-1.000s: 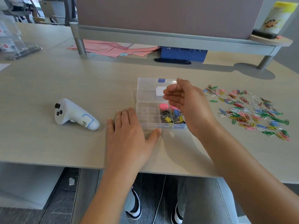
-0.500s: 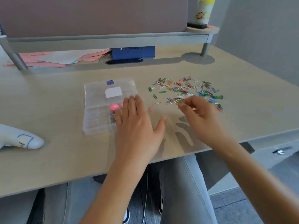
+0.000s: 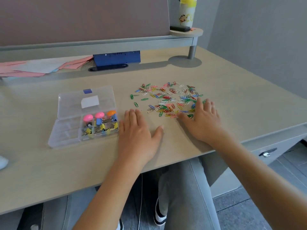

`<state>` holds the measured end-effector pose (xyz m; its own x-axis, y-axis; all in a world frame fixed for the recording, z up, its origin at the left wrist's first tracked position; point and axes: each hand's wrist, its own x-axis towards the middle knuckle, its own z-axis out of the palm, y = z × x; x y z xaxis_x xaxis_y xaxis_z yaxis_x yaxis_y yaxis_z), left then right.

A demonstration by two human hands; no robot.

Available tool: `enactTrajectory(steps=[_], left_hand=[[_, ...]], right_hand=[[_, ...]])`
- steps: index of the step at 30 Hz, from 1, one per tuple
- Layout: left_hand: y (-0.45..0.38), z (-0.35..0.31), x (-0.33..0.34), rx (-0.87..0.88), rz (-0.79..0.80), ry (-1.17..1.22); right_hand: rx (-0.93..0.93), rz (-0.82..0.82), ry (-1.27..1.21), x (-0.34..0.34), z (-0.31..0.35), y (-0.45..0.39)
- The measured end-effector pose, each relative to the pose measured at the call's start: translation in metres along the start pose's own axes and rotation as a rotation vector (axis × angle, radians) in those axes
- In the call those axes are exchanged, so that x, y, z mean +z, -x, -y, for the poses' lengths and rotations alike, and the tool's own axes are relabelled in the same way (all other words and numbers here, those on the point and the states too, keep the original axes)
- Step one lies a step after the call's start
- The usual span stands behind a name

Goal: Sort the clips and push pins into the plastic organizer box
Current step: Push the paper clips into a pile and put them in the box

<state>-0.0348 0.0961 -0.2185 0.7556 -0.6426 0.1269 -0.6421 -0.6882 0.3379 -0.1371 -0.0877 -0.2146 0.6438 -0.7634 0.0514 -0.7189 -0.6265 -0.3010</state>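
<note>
Head view: your right hand (image 3: 203,120) lies spread, empty, on the clips (image 3: 167,98), right of the box (image 3: 71,130); left hand (image 3: 137,135) flat, empty, on bench. Clips look light, slippery, tangle-prone; pinch a few tog.

L hand (image 3: 137,131) flat, palm down; R hand (image 3: 201,120) flat, fingers spread.

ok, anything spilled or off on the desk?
Mainly the paper clips: loose and scattered over the desk right of the box, none visibly in it. The right hand lies on the pile's near edge; the left hand lies flat beside the box. Nothing looks damaged.
</note>
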Motion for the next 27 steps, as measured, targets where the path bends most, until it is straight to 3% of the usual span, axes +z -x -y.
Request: enactTrajectory(steps=[7,11,20,23,27], left_hand=[[-0.019,-0.008,0.001,-0.120,0.061,-0.118],[-0.041,-0.019,0.009,-0.148,0.093,-0.124],[-0.105,-0.029,0.020,-0.191,0.007,-0.054],[-0.112,-0.027,0.018,-0.190,-0.101,0.126],[-0.115,-0.015,0.012,-0.322,-0.283,0.437]], right_hand=[[0.087,-0.025,0.054,0.005,0.003,-0.069],[0.032,-0.025,0.020,0.004,0.007,-0.105],[-0.391,0.101,-0.097,0.008,0.036,-0.171],[-0.561,0.146,-0.115,0.013,0.055,-0.188],[-0.784,0.247,-0.184,0.024,0.078,-0.205]])
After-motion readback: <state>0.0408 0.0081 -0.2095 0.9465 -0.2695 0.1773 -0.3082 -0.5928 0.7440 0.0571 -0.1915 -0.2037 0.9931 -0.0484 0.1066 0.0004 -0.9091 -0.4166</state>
